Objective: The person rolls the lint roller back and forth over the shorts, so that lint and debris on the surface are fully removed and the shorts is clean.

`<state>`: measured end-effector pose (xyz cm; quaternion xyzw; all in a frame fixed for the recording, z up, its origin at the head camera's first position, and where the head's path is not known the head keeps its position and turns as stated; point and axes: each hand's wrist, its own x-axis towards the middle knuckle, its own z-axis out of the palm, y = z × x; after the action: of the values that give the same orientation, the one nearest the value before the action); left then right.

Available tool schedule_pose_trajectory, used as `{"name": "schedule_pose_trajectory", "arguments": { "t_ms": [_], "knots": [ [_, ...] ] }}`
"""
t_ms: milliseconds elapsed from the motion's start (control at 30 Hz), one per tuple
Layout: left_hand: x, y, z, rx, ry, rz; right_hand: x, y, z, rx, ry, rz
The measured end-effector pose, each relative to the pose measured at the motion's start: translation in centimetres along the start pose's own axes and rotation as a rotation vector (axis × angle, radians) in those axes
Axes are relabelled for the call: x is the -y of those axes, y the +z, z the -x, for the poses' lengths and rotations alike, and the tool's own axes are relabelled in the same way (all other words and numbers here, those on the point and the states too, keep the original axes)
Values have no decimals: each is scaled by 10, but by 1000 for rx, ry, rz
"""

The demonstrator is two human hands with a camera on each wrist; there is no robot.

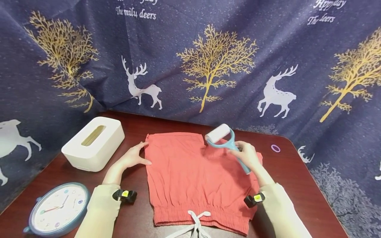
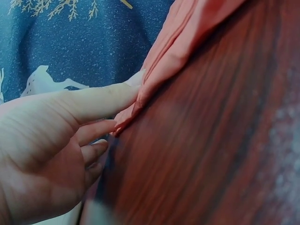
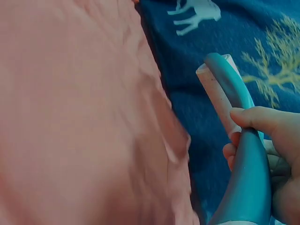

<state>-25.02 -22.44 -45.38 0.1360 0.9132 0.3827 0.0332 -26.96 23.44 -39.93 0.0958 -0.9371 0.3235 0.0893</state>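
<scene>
A pair of coral-red shorts (image 1: 178, 172) lies spread on the table, gathered waistband and white drawstring (image 1: 194, 221) toward me. My left hand (image 1: 134, 157) rests at the left edge of the shorts, thumb and forefinger spread apart. In the left wrist view, the thumb of that hand (image 2: 56, 126) touches the fabric edge (image 2: 161, 65), its forefinger tip by the corner. Above the right leg of the shorts, my right hand (image 1: 247, 155) grips a lint roller (image 1: 227, 144) by its blue handle. The white roll (image 1: 218, 133) points toward the far edge, tilted up.
A white tissue box (image 1: 93, 145) stands at the back left of the brown table (image 1: 300, 191). Nearer on the left lies a blue-rimmed clock (image 1: 59, 210). A small purple ring (image 1: 275, 148) sits at the far right. Behind hangs a dark blue deer-print cloth (image 1: 172, 59).
</scene>
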Motion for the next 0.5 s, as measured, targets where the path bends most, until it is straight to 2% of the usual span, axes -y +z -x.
{"name": "schedule_pose_trajectory", "arguments": {
  "t_ms": [167, 300, 500],
  "knots": [
    [-1, 2, -5, 11, -22, 23, 24, 20, -14, 56, -79, -81],
    [-3, 4, -9, 31, -35, 2, 43, 35, -25, 107, -103, -113],
    [-2, 6, -10, 10, -44, 9, 72, 64, -45, 224, -158, -151]
  ]
}}
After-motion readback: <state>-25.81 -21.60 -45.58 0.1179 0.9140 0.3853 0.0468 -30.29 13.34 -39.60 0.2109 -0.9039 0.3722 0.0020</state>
